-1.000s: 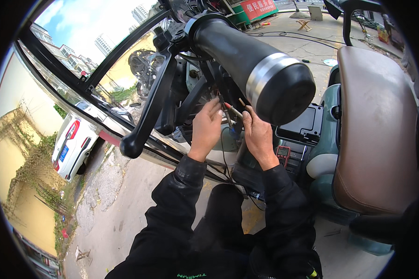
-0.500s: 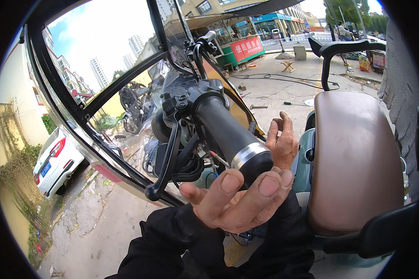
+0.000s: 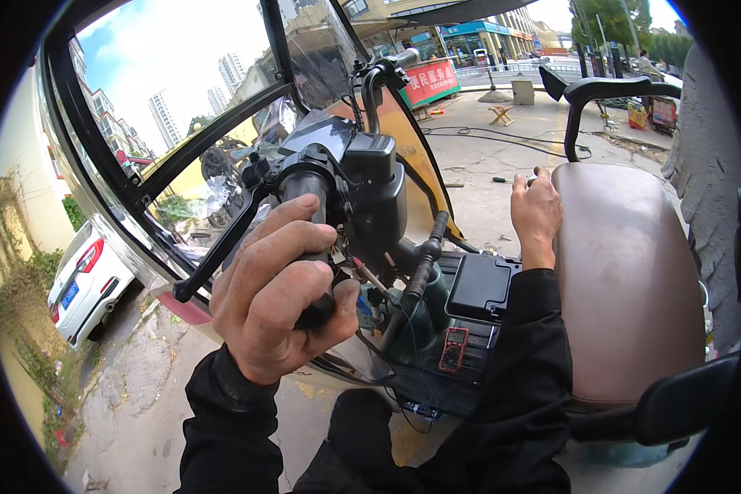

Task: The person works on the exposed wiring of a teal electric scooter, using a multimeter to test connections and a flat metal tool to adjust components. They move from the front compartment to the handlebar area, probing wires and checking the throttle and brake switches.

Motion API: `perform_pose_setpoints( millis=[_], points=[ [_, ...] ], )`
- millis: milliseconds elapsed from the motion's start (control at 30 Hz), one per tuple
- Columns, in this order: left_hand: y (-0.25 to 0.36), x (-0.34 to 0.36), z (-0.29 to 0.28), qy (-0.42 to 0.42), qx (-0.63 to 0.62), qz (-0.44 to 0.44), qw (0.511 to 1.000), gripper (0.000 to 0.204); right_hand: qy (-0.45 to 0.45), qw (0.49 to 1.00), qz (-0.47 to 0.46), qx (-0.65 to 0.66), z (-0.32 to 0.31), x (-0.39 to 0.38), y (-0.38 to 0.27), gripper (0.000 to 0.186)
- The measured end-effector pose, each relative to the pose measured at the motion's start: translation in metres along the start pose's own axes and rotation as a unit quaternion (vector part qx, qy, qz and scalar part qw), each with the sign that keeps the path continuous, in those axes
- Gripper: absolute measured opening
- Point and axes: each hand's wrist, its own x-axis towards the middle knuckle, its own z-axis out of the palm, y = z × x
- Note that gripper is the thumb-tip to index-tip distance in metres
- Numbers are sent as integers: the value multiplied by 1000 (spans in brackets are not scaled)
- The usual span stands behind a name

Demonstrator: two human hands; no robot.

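My left hand (image 3: 276,300) is wrapped around the black handlebar grip (image 3: 305,193) of a cabin-covered vehicle, fingers over the top and thumb below. A black brake lever (image 3: 222,239) sticks out beside that hand. Beyond the brown padded seat's left edge, my right hand (image 3: 538,212) is closed, fingers curled; what they hold, if anything, is hard to make out. The brown seat (image 3: 626,280) lies just right of it. Below, on the footboard, are a black box (image 3: 479,284) and a red-and-grey multimeter (image 3: 453,350). A black steering column (image 3: 420,267) slants between the hands.
A clear windscreen in a black frame (image 3: 214,136) stands at the left, with a white car (image 3: 82,284) outside. Black armrest bars (image 3: 576,107) rise behind the seat. Cables (image 3: 502,138), a small wooden stool (image 3: 500,114) and a screwdriver (image 3: 500,179) are on the pavement.
The handlebar has swung left and away. My left hand went from open under the grip's end to wrapped around it. My right hand moved farther forward and right, and its fingers closed.
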Motion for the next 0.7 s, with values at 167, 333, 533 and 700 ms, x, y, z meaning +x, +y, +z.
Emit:
perform_pose_setpoints(
  millis=[167,333,533,700],
  points=[
    [-33,-23,-28,-2,-27,-19,999,40,-10,1000,20,2,3,-1,10,45],
    [-66,-44,-52,13,-81,-50,995,33,-18,1000,18,-7,15,-1,20,45],
    [-90,-61,-60,61,-130,-124,982,26,-23,999,28,29,24,11,7,43],
    [-87,-64,-51,103,-176,-125,971,29,-16,975,-190,118,49,64,-67,50]
  ],
)
